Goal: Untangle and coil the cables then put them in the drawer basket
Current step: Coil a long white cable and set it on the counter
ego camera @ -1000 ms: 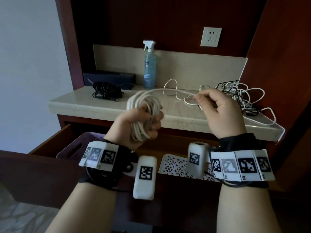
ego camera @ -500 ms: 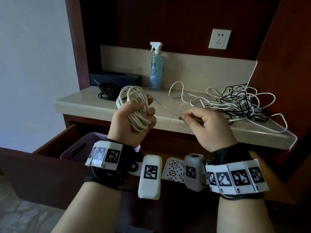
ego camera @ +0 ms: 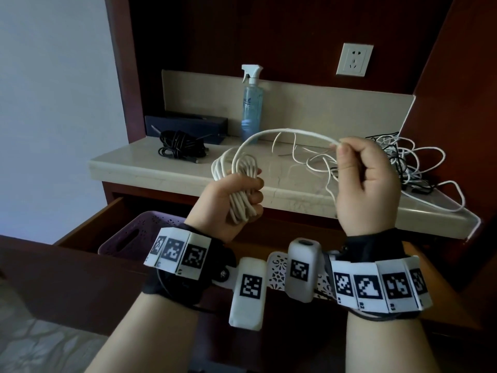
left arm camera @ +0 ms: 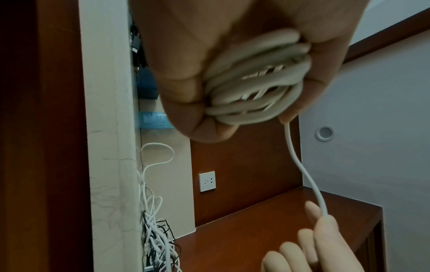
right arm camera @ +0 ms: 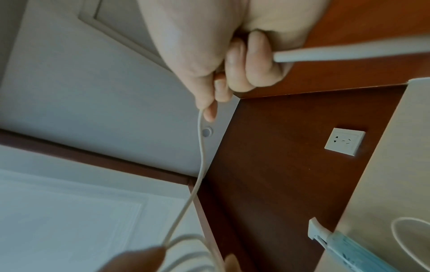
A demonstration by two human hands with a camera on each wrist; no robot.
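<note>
Fingers of the left hand (ego camera: pixel 231 200) curl around the coiled white cable (ego camera: pixel 242 184). Right hand (ego camera: pixel 368 181) pinches its free strand between thumb and forefinger, level with the coil's top.

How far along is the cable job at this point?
Done: a black coil lies on the shelf. In hand: left hand grips the white coil, right hand pinches its free strand. Left: the tangle, and the basket shows no cables.

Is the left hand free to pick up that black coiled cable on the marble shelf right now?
Probably not yet: the left hand grips the white cable coil, so its fingers are full. The path to the black coiled cable looks unobstructed.
</note>
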